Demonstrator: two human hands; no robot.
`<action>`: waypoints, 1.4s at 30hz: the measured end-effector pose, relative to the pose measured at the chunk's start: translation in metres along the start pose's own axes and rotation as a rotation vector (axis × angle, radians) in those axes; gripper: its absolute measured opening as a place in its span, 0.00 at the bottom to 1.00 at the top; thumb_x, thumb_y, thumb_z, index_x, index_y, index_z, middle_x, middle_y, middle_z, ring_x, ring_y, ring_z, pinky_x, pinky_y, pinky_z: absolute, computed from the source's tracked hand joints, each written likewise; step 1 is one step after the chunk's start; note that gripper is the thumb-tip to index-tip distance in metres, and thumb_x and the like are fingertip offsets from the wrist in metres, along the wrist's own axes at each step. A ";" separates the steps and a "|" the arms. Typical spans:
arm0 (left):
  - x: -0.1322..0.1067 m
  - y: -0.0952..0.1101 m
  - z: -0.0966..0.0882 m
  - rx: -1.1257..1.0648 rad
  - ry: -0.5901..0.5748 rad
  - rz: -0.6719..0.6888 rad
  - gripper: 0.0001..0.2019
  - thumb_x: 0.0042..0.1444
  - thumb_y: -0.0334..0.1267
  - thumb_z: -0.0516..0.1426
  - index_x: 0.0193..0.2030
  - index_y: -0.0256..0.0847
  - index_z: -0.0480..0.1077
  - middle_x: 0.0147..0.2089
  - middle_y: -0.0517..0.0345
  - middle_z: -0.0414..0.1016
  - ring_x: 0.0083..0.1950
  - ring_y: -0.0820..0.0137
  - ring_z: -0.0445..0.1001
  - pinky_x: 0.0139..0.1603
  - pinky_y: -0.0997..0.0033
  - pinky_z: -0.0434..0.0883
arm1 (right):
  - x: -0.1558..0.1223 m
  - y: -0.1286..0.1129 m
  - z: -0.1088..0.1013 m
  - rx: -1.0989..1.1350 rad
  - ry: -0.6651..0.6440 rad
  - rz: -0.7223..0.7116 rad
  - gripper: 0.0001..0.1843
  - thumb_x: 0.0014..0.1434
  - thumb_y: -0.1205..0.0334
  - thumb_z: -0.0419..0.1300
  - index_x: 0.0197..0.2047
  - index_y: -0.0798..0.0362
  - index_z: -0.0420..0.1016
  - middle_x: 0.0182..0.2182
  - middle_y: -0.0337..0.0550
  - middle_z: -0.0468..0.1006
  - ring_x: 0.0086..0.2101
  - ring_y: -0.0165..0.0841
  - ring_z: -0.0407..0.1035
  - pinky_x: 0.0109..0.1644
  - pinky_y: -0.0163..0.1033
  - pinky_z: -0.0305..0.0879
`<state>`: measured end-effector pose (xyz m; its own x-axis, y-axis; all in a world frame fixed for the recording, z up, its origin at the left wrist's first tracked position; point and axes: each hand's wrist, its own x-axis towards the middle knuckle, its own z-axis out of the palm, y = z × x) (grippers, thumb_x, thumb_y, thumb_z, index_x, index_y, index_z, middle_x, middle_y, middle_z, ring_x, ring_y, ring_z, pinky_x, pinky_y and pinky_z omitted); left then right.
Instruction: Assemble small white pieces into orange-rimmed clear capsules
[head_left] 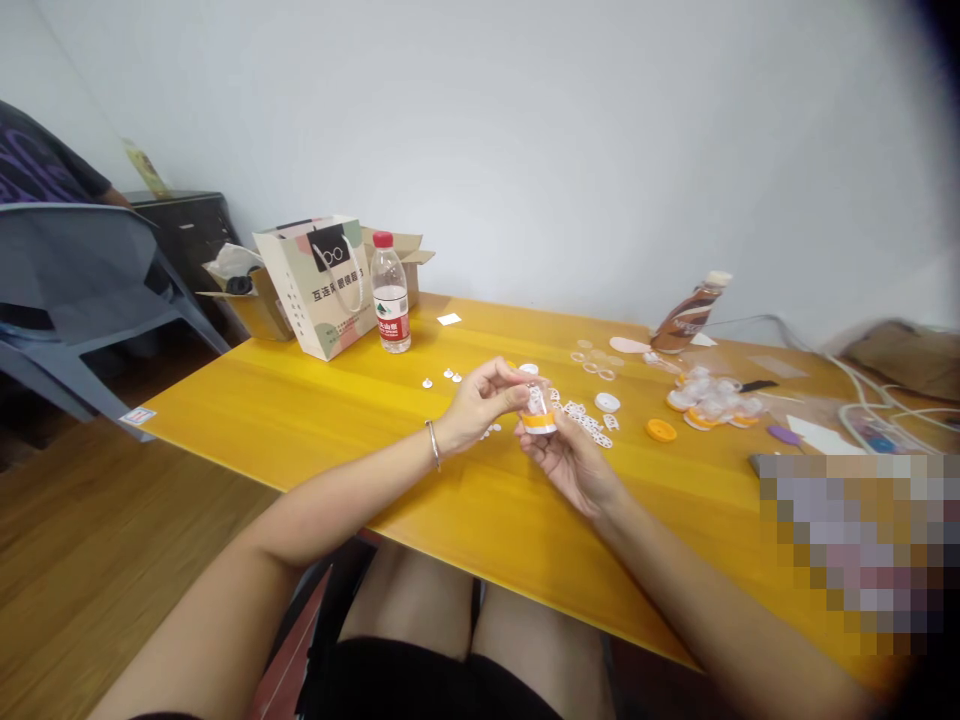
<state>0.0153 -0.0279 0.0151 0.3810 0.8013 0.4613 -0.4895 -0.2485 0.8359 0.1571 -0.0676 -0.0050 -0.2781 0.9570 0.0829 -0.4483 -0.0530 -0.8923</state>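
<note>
Forearms (337, 495) outstretched; left hand (486, 402) pinching clear capsule (537, 402) near top, right hand (574, 465) gripping orange-banded base (538, 423)

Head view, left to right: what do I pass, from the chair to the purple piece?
Blue-grey chair → paper bag → red-capped bottle → left hand → clear container with an orange band → right hand → orange disc → purple piece.

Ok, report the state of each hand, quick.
Left hand: closed, on the upper part of the small clear-and-orange piece.
Right hand: closed, holding the same piece lower down.
</note>
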 end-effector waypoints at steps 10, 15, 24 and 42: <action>-0.002 0.002 0.006 0.477 0.170 0.030 0.17 0.46 0.42 0.59 0.43 0.36 0.69 0.33 0.56 0.69 0.35 0.74 0.68 0.42 0.71 0.66 | 0.004 0.001 0.004 -0.351 0.215 -0.366 0.14 0.41 0.61 0.66 0.33 0.49 0.69 0.33 0.37 0.76 0.36 0.30 0.70 0.49 0.39 0.64; 0.004 0.020 -0.003 0.496 0.011 0.034 0.16 0.52 0.44 0.54 0.46 0.40 0.68 0.45 0.51 0.69 0.48 0.69 0.67 0.50 0.68 0.63 | 0.005 0.001 0.000 -0.200 0.083 -0.167 0.09 0.49 0.56 0.61 0.33 0.50 0.71 0.31 0.39 0.77 0.32 0.29 0.71 0.44 0.38 0.67; 0.008 0.021 -0.014 0.365 -0.078 -0.129 0.15 0.45 0.40 0.60 0.38 0.34 0.70 0.39 0.52 0.74 0.40 0.71 0.72 0.45 0.67 0.66 | 0.004 -0.001 0.004 -0.147 0.050 -0.077 0.08 0.47 0.58 0.63 0.32 0.50 0.72 0.31 0.37 0.77 0.31 0.27 0.71 0.41 0.33 0.67; 0.007 0.005 -0.005 0.460 0.115 -0.146 0.17 0.40 0.44 0.62 0.33 0.33 0.67 0.26 0.59 0.71 0.27 0.78 0.68 0.33 0.74 0.66 | 0.007 0.006 0.001 -0.256 0.159 -0.169 0.12 0.43 0.58 0.65 0.33 0.50 0.71 0.33 0.38 0.77 0.33 0.29 0.71 0.44 0.39 0.66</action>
<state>0.0110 -0.0211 0.0212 0.3181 0.8941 0.3153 -0.0303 -0.3228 0.9460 0.1515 -0.0615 -0.0089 -0.0734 0.9797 0.1865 -0.2439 0.1637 -0.9559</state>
